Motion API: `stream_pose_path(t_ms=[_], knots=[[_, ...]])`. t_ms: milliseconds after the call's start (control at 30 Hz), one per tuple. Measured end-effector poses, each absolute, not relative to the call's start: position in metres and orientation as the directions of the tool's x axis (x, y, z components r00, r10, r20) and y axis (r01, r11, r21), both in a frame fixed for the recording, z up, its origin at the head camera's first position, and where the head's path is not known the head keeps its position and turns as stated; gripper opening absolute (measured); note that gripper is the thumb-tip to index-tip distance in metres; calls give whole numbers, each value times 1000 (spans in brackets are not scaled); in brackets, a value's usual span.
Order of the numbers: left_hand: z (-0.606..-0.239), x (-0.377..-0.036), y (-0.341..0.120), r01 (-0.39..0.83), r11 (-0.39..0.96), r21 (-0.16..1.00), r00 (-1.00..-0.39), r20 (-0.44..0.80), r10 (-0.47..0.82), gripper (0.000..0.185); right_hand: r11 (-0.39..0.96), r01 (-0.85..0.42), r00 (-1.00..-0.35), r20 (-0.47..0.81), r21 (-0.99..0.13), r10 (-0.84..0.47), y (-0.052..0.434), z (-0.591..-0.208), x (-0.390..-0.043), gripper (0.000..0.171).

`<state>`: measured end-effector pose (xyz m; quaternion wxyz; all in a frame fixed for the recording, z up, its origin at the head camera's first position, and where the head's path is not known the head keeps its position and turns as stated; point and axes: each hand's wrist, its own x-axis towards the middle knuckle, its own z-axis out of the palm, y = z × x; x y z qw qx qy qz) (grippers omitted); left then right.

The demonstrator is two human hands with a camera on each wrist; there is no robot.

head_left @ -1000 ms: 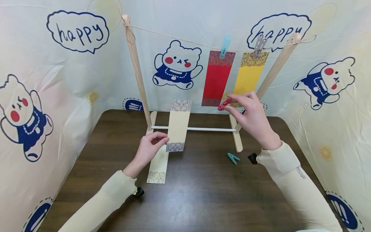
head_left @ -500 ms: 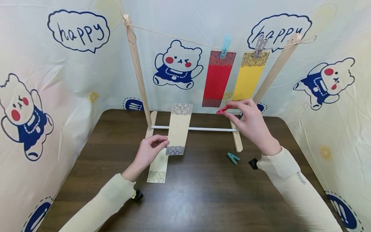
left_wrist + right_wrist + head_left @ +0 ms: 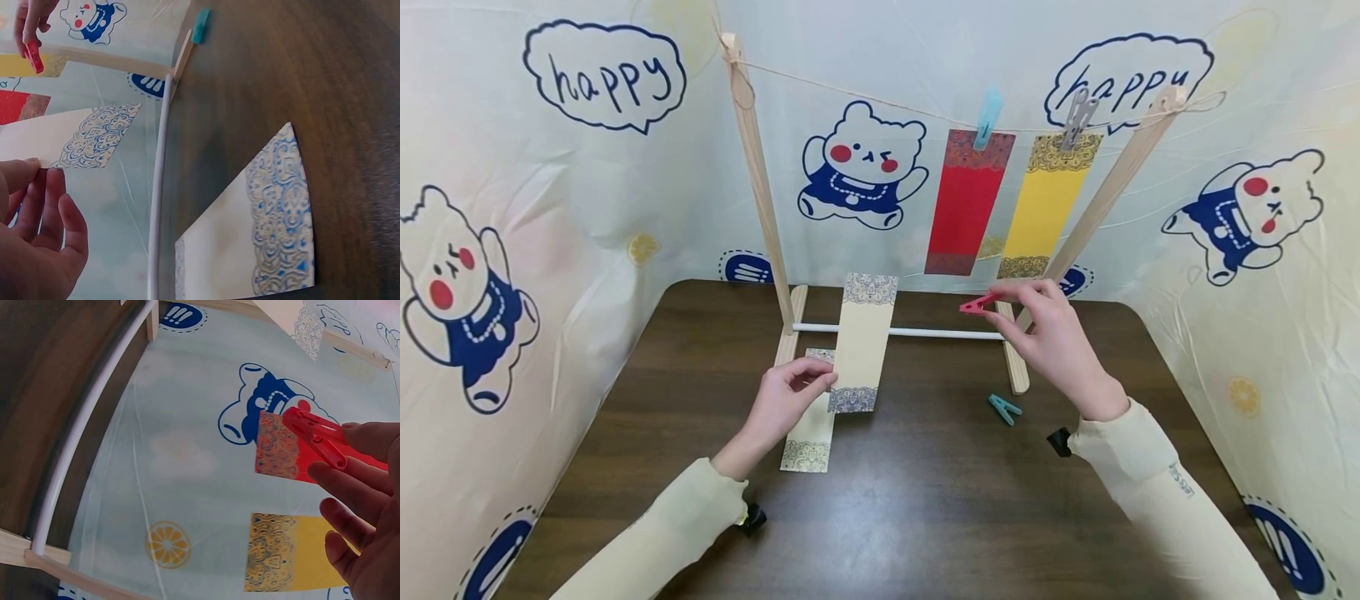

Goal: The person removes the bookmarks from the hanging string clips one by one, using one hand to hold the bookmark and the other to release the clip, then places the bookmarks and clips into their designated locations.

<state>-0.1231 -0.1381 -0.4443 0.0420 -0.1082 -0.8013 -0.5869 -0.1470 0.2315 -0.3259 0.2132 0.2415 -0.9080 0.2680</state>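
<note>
Cartoon-bear sheeting printed with "happy" bubbles walls in a dark wooden worktop (image 3: pixel 925 500) on three sides. On it stands one wooden rack (image 3: pixel 758 183) with a string across the top and a white rod (image 3: pixel 940 333) low down. Two paper strips hang from the string: one red strip (image 3: pixel 966 200) under a blue peg (image 3: pixel 988 108), one yellow strip (image 3: pixel 1047 204) under a grey peg (image 3: pixel 1077 108). Two cream strips are lower: the left hand (image 3: pixel 782 400) pinches one cream strip (image 3: pixel 865 342) by its lower edge, holding it upright against the rod, while a second cream strip (image 3: pixel 811 433) lies flat on the worktop beneath that hand. The right hand (image 3: pixel 1048 337) has its grip clamped on a red peg (image 3: pixel 977 305), held in the air just above the rod's right end. One teal peg (image 3: pixel 1002 408) lies loose on the worktop near the rack's right foot. That makes four pegs and four strips.
</note>
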Motion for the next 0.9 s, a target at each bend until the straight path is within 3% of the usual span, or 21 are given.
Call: stream_pose_path(t_ms=[900], knots=[[-468,-100,-155,101,364,926,-990,57,128,11,782,-437,-875,412,-445,-254,256,-374,-134,36]])
